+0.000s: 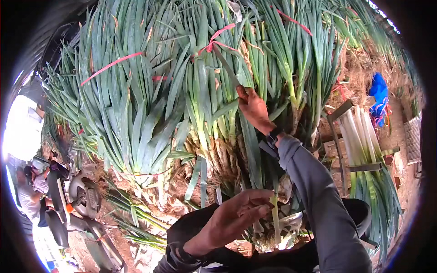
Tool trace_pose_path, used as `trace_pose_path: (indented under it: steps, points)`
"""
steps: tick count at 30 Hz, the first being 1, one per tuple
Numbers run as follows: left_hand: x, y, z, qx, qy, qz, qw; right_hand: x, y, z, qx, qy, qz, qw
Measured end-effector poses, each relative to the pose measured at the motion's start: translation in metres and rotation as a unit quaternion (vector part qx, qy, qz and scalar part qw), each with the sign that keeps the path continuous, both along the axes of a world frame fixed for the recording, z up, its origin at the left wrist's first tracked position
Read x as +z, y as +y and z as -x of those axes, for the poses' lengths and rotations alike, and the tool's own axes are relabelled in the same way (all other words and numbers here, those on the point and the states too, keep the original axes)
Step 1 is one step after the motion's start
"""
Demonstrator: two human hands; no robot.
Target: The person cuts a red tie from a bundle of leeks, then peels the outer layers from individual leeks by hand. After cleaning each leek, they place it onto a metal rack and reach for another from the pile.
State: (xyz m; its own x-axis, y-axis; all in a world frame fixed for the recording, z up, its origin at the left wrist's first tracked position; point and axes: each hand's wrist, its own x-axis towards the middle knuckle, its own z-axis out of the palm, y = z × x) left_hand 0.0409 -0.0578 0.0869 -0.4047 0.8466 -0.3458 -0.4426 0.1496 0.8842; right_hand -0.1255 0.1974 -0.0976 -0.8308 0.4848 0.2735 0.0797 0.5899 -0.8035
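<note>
My right hand [257,109] is closed around the handle of a knife [226,67], reaching forward over a tall bundle of long green onions [200,95]. The blade's far end meets the pink tie [212,44] around that bundle; whether it has cut in, I cannot tell. Low in the middle, my left hand [236,216] is half curled, with a gap between thumb and fingers. Its fingertips are right beside a short pale green stalk [276,218], and no firm grip on it shows.
More tied green onion bundles [123,86] stand left and behind. Trimmed stalks [362,141] lie across a metal rack [364,167] at right, near a blue bundle of ties [378,98]. Loose onions [136,218] lie on the ground. A motorbike [79,200] and a person [29,191] are at left.
</note>
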Motion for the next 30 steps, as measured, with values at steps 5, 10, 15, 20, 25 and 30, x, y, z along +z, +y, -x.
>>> trace_pose_path:
  steps: [5, 10, 15, 20, 25, 30]
  points:
    - [-0.003, 0.014, 0.013, 0.004, 0.002, 0.0, 1.0, -0.039, 0.018, 0.039, 0.024, -0.022, 0.027, 0.999]
    - [-0.006, 0.025, 0.021, 0.001, -0.002, 0.009, 1.0, -0.037, 0.03, 0.048, 0.101, -0.035, 0.173, 0.979]
    - [-0.012, 0.034, 0.018, -0.006, 0.005, -0.028, 1.0, -0.015, 0.042, 0.042, 0.11, -0.06, 0.199, 0.972]
    - [-0.017, 0.011, 0.011, 0.024, 0.041, -0.012, 0.999, 0.07, 0.05, -0.036, 0.219, -0.174, 0.223, 0.934]
    - [-0.016, 0.012, -0.002, 0.012, 0.058, -0.049, 0.997, 0.178, 0.144, -0.206, -0.008, -0.139, 0.118, 0.983]
    - [0.002, 0.026, -0.025, -0.016, 0.046, -0.047, 0.998, 0.19, 0.192, -0.301, -0.05, -0.287, -0.024, 0.956]
